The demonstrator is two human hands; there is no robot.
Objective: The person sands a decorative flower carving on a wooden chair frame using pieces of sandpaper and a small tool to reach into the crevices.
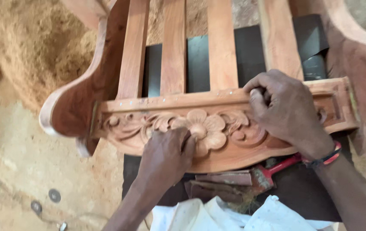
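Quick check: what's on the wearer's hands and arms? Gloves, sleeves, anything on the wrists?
Both hands bare, no gloves. Left hand and forearm: nothing worn, no sleeve in view. Right hand: a wristband of red and dark strands at the wrist; forearm bare, no sleeve in view. No rings visible.

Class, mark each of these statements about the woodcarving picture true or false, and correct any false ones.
1. The left hand rests on the carved wooden flower panel. True.
2. The right hand holds a hammer in the air. False: it grips the panel's top edge.
3. A red-handled brush lies below the panel. True.
4. The wooden slats above the panel are painted blue. False: they are bare reddish-brown wood.
5. The red and black wristband is on the left wrist. False: it is on the right wrist.
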